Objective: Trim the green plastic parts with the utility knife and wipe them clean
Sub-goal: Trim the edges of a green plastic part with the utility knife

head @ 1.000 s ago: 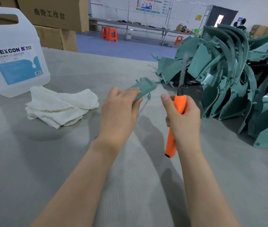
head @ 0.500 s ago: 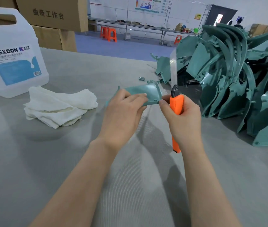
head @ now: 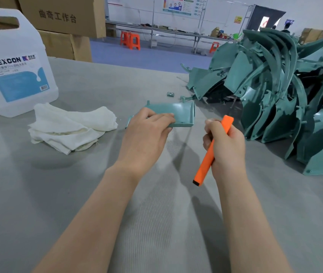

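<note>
Head camera: grey worktop (head: 38, 194) carries a heap of green parts (head: 275, 99) at right and a white cloth (head: 68, 127) at left. Left hand (head: 146, 134) grips one green part (head: 184, 113) mid-worktop; right hand (head: 227, 148) clasps the orange utility knife (head: 204, 168).

We see a teal-green part (head: 178, 113), an orange knife (head: 206, 164) with a black end, a white cloth (head: 68, 125) at left, a white jug (head: 16, 75) labelled blue, a teal heap (head: 275, 91) far right, and a grey ribbed table (head: 38, 194).
</note>
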Motion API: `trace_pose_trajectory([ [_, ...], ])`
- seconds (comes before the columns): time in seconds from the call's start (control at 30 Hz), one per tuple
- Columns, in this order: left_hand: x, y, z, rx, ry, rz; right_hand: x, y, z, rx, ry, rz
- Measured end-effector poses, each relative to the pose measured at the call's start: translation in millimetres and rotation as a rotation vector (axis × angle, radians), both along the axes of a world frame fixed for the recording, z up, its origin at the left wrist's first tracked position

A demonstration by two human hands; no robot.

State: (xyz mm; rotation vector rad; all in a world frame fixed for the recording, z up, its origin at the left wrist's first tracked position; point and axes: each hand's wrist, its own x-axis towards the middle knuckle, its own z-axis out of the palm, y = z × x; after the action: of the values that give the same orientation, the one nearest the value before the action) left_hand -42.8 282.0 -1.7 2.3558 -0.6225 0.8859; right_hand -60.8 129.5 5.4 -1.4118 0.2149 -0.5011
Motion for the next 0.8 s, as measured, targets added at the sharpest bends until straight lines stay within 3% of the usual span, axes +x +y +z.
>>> trace_pose_trajectory([
  [0.13,-0.6,-0.2,-0.1,-0.009,0.021,-0.005,2.8,-8.0,-5.0,0.107,0.066,-0.058],
  [0.3,-2.5,-3.0,0.4,0.015,0.005,-0.021,4.0,3.3,-5.2,0.056,0.1,0.165],
  [0.4,-3.8,-7.9,1.5,0.075,0.033,-0.084,5.9,5.4,-8.4,0.072,0.12,0.146],
  [0.47,-6.7,-11.0,4.1,-0.032,0.04,-0.163,6.0,1.5,-9.0,0.11,0.104,0.096],
  [0.57,-17.0,-14.9,11.6,-0.352,0.093,-0.226,4.9,-2.8,-6.9,0.12,0.038,0.073],
  [0.67,-23.7,-19.1,14.4,-0.321,-0.202,-0.042,5.2,-0.9,-6.3,0.111,0.008,0.051],
  [0.7,-23.7,-19.9,15.0,-0.343,-0.21,-0.047,5.9,-0.2,-6.4,0.113,0.019,0.029],
  [0.73,-23.2,-20.9,15.9,-0.377,-0.104,-0.107,6.9,0.3,-7.0,0.124,0.032,0.005],
  [0.8,-22.1,-23.6,16.6,-0.356,0.409,-0.283,8.6,-0.6,-8.8,0.199,0.042,-0.021],
])
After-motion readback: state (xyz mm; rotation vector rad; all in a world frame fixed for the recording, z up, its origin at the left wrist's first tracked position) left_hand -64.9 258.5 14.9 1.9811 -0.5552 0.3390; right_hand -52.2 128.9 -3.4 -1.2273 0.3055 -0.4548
